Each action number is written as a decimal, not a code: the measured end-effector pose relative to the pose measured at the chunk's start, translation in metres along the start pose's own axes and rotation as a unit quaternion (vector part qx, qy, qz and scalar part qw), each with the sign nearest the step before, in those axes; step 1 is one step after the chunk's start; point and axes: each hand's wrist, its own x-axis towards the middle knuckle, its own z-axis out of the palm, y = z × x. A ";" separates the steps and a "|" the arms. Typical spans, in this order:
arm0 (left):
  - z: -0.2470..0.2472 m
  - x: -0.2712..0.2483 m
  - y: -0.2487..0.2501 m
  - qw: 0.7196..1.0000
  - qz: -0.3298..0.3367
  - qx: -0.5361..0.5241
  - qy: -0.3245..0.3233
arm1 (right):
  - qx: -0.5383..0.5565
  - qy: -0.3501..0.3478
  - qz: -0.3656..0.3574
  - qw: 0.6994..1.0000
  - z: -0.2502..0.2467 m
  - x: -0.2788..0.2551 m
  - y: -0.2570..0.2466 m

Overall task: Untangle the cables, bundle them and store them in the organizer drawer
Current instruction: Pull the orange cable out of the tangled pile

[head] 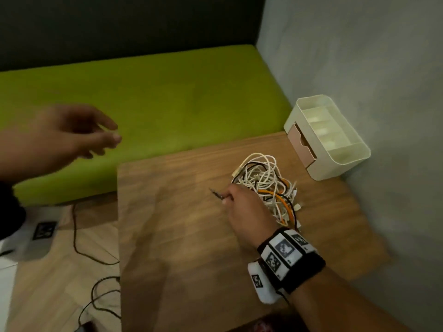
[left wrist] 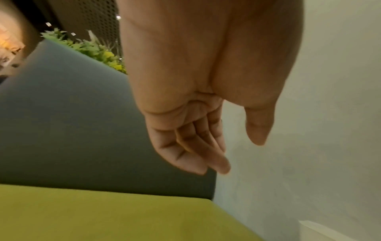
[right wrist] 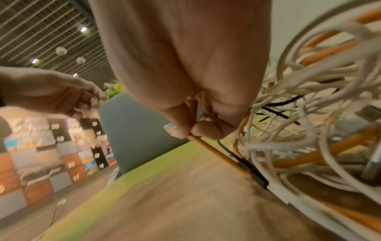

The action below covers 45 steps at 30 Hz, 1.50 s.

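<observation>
A tangle of white, orange and black cables (head: 266,185) lies on the wooden table (head: 179,248), toward its far right. My right hand (head: 226,198) is at the tangle's left edge. In the right wrist view its thumb and fingers (right wrist: 193,132) pinch the orange cable (right wrist: 216,152) close to its clear plug (right wrist: 171,130). My left hand (head: 112,135) hovers over the green bench, well left of the table. It is relaxed and empty in the left wrist view (left wrist: 239,154). The cream organizer (head: 347,154) with its pink drawer (head: 303,149) stands at the far right corner.
A green bench seat (head: 155,97) runs behind and left of the table, with a dark backrest above it. A grey wall (head: 371,68) closes the right side, right behind the organizer. Thin black cords (head: 76,238) trail over the wooden floor at the left.
</observation>
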 end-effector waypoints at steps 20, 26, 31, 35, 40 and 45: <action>0.150 -0.007 0.014 0.973 0.117 -0.189 -0.059 | 0.235 0.215 -0.108 0.942 -0.020 -0.011 -0.038; 0.166 -0.021 -0.001 0.965 0.111 -0.231 -0.048 | 0.303 0.197 -0.126 0.924 -0.013 -0.012 -0.039; 0.177 -0.032 -0.009 0.941 0.124 -0.314 0.029 | 0.378 0.012 -0.121 0.918 -0.009 -0.022 -0.017; 0.182 -0.039 0.010 0.876 0.158 -0.455 0.001 | 0.203 -0.095 -0.092 0.970 0.013 -0.036 0.026; 0.191 -0.049 0.018 0.838 0.189 -0.509 -0.049 | 0.058 -0.006 -0.045 0.997 -0.015 -0.033 0.052; 0.206 -0.040 -0.008 0.952 0.155 -0.263 0.009 | 0.078 0.205 -0.193 0.956 -0.026 -0.027 0.040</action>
